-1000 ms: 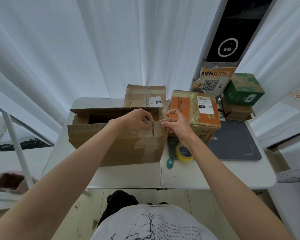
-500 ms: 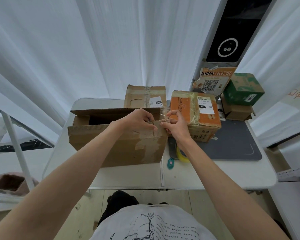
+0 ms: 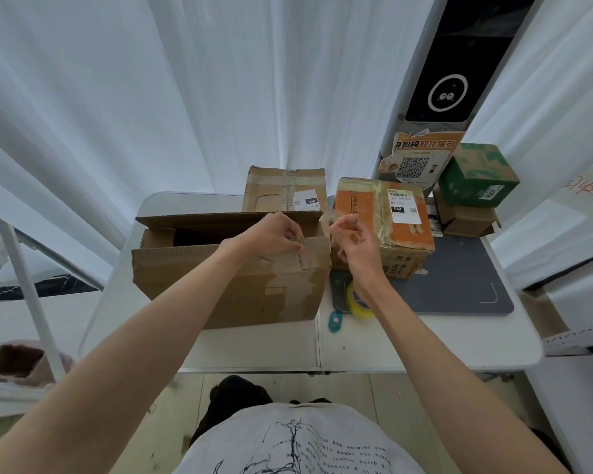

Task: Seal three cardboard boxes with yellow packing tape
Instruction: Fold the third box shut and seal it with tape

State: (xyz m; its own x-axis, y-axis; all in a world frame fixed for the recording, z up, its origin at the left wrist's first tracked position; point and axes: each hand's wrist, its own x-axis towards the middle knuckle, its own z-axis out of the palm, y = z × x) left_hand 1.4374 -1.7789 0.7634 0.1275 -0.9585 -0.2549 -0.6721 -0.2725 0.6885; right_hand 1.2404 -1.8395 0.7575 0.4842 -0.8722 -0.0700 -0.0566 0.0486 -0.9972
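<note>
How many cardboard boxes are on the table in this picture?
5. The large open box in front; a taped brown box behind it; the orange box at its right; the green box stacked on a small brown box. Others may be hidden.

Large open brown box (image 3: 226, 285) at table front, two taped boxes (image 3: 285, 193) (image 3: 384, 220) behind, yellow tape roll (image 3: 356, 304) lying right
</note>
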